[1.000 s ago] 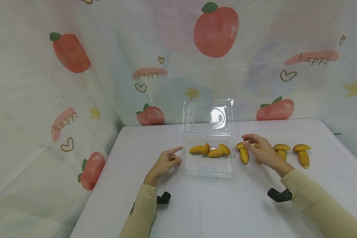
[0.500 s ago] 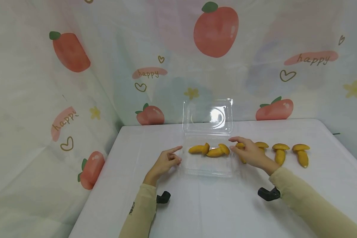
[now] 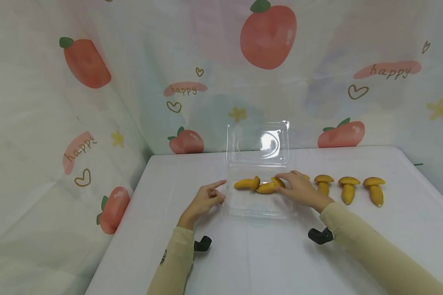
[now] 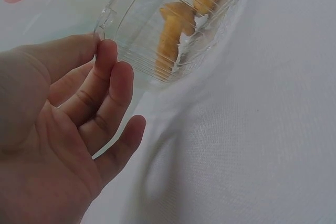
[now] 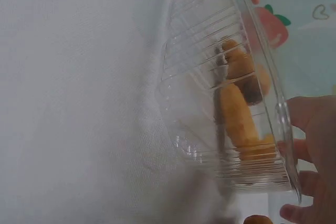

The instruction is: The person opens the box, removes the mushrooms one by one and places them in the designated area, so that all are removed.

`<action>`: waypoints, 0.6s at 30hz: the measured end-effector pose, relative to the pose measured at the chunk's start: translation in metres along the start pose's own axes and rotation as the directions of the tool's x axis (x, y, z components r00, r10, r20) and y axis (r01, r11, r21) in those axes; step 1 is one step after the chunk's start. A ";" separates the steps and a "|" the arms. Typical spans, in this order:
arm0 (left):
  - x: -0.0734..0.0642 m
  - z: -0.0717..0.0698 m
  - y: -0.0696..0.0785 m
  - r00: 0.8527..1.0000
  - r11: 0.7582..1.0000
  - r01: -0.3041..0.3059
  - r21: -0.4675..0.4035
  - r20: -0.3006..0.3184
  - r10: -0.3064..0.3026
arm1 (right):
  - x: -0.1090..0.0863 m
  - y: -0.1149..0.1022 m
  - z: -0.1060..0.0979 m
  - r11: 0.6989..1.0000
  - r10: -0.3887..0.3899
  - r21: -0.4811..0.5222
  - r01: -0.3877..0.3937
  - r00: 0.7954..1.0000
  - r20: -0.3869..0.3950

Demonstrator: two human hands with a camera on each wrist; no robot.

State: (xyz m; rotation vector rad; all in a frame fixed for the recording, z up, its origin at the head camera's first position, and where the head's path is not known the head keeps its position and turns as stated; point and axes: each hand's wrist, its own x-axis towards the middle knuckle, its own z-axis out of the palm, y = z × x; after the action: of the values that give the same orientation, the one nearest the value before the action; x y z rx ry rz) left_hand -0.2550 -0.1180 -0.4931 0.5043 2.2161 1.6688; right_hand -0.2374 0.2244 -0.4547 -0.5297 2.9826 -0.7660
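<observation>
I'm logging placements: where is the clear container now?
In the head view, the clear container sits near centre, its left edge by the left hand, the right hand over its right side.

The person wears long beige sleeves, the left sleeve (image 3: 173, 262) bearing a small dark marking (image 3: 163, 257) too small to read, the right sleeve (image 3: 376, 254) plain where it shows. Beside each cuff juts a black, bent, tube-like piece, one on the left (image 3: 203, 244), one on the right (image 3: 320, 236).
</observation>
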 end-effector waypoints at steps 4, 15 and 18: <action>-0.001 0.001 0.000 1.000 1.000 -0.012 0.014 -0.014 0.012 | 0.002 -0.001 0.004 0.999 -0.033 -0.011 0.033 0.999 -0.003; -0.002 0.002 0.000 0.999 0.999 -0.029 0.022 -0.024 0.029 | 0.008 0.000 0.005 0.997 -0.027 -0.072 0.027 1.000 0.006; -0.002 0.002 0.000 0.999 1.000 -0.024 0.016 -0.022 0.024 | 0.008 0.000 0.005 0.998 -0.008 -0.063 0.009 1.000 0.024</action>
State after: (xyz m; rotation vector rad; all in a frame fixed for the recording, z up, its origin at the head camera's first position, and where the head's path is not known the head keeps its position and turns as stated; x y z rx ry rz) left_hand -0.2522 -0.1174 -0.4933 0.5212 2.2486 1.6785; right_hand -0.2444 0.2192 -0.4587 -0.5500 2.9933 -0.6638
